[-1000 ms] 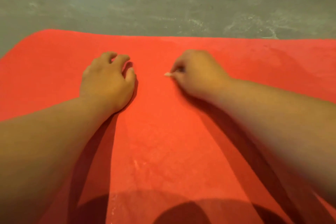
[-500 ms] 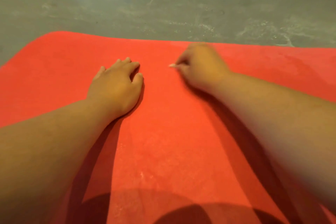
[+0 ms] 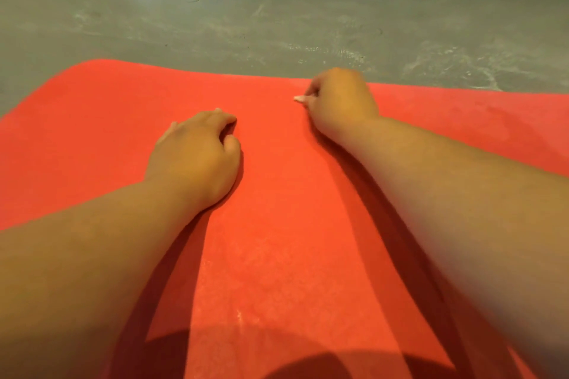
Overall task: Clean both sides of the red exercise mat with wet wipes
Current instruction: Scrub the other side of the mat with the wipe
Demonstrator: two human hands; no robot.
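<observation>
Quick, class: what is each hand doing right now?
Left hand: open, resting on the red mat, holding nothing.
Right hand: grips a wet wipe.

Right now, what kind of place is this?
Probably a gym or workout room, though I can't be sure: a red exercise mat lies flat on a scuffed grey floor, and the right hand pinches a small white wipe.

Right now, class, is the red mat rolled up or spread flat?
Spread flat. The red mat lies open on the grey floor, with no roll or fold in view; its right side runs out of frame.
</observation>
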